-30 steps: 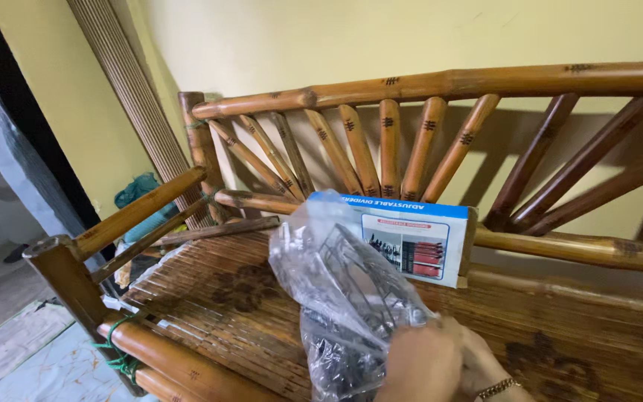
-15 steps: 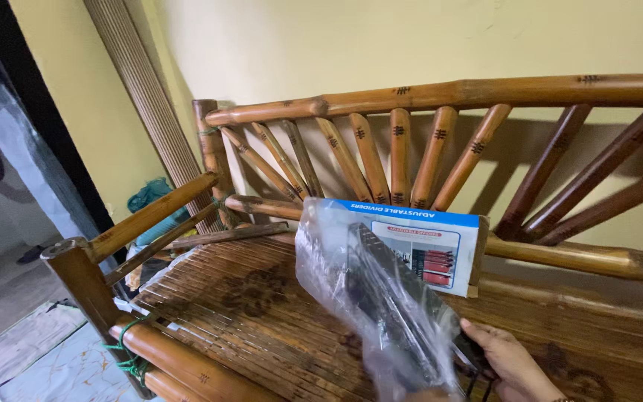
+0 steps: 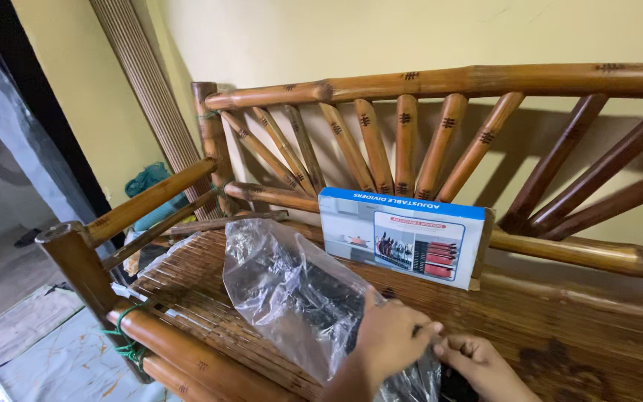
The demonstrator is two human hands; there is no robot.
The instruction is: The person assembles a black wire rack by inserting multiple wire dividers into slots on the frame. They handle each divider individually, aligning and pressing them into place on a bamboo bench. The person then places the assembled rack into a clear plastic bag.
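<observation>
scene: a bamboo bench (image 3: 560, 327) with a woven seat is seen from above, set against a yellow wall (image 3: 321, 37); a floor mat (image 3: 46, 357) is seen at lower left.
left hand: the left hand (image 3: 390, 341) is closed over the near end of a clear plastic bag (image 3: 292, 294), fingers curled onto the film; the bag is gripped at its lower right end.
right hand: the right hand (image 3: 479, 365) is placed just beside the left, fingertips pinched at the same bag end; what exactly is pinched, film or contents, cannot be told.
bag position: the bag is held slanted just over the seat, near the front rail, its far end pointed up-left; whether that end is rested on the slats cannot be told.
bag contents: dark parts (image 3: 329, 309) are seen through the film; their shape is too blurred to name.
box: a blue-and-white cardboard box (image 3: 400, 237) is stood upright at the back of the seat, leaned against the backrest rail, apart from the bag.
other: a teal bundle (image 3: 146, 182) is seen behind the armrest (image 3: 150, 197); green cord (image 3: 124, 339) is tied at the front corner post.
risk 1: thin film is judged likely to tear if pulled hard by both hands, with contents spilled onto the seat.
risk 2: small parts could be lost between the slats or over the front rail if the bag is tipped open-end down.
risk 3: the box could be knocked flat if the bag is swung back.
</observation>
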